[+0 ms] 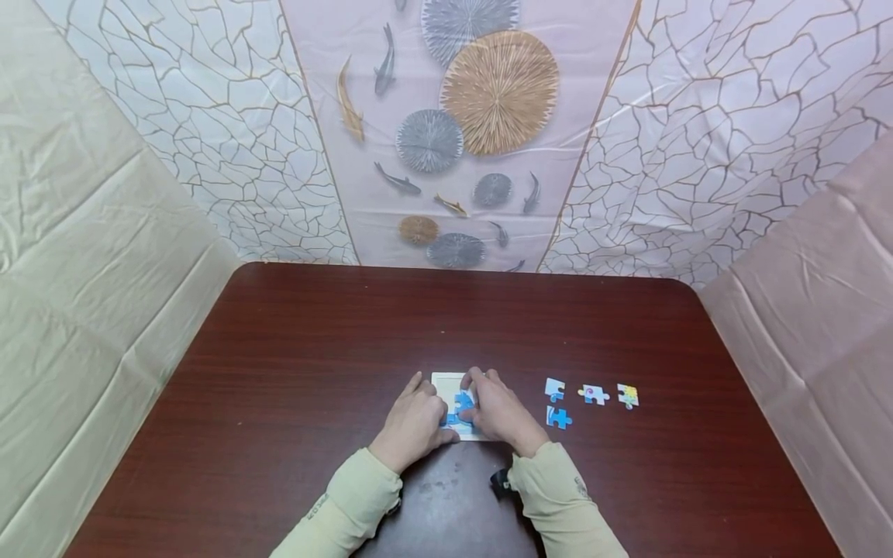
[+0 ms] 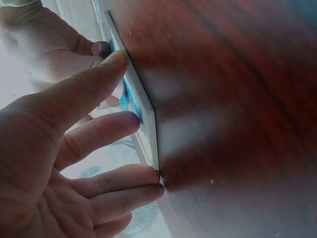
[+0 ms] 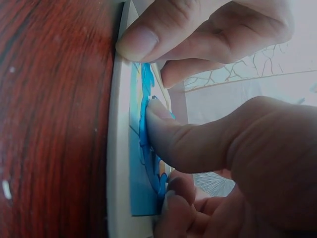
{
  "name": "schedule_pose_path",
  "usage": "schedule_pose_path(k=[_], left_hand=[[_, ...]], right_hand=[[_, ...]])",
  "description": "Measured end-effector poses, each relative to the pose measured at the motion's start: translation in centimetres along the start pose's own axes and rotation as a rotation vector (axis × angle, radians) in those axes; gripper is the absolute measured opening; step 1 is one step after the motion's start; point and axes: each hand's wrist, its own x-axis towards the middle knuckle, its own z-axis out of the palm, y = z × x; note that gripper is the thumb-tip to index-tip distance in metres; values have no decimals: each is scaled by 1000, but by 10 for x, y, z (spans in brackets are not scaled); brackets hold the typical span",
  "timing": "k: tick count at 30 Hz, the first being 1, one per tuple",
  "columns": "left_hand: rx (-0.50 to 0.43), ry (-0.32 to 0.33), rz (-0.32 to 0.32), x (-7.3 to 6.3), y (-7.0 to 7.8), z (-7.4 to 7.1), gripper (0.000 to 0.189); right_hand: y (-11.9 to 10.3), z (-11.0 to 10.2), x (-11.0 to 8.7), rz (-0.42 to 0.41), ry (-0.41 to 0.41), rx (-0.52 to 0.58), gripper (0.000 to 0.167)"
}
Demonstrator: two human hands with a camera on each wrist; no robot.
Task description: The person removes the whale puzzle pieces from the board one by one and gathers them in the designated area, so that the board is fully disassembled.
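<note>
A small pale-rimmed puzzle tray (image 1: 446, 381) lies flat on the table, with blue pieces in its near part. My right hand (image 1: 501, 411) pinches a blue jigsaw piece (image 1: 463, 401) over the tray. In the right wrist view its thumb (image 3: 166, 131) presses on the blue piece, and the fingertips curl at the piece's end. At the tray's left side, my left hand (image 1: 412, 418) rests with its thumb (image 2: 116, 59) on the near rim. Its index fingertip touches the blue area inside, and other fairly straight fingers reach the tray's corner. Both hands hide part of the tray.
Several loose jigsaw pieces lie right of the tray: a white-and-blue piece (image 1: 554, 389), a blue piece (image 1: 559, 418), a white piece with pink (image 1: 594, 395) and a yellow piece (image 1: 629, 395). The dark red-brown table (image 1: 314, 341) meets patterned cloth walls at its back and sides.
</note>
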Motion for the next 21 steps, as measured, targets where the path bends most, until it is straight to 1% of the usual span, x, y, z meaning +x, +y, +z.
schedule_pose_path(k=[5,9,16,21], left_hand=[[3,-12,-10,0,0,-1,35],[-1,-7,-8,1,0,-2,37],[1,11,6,0,0,-1,36],[1,8,7,0,-1,1,35]], right_hand=[[1,0,1,-11,4,7,36],[1,1,1,-13,10,8,36],[-4,3,-3,32,-5,-10,38],[-6,3,-6,12,13,-23,39]])
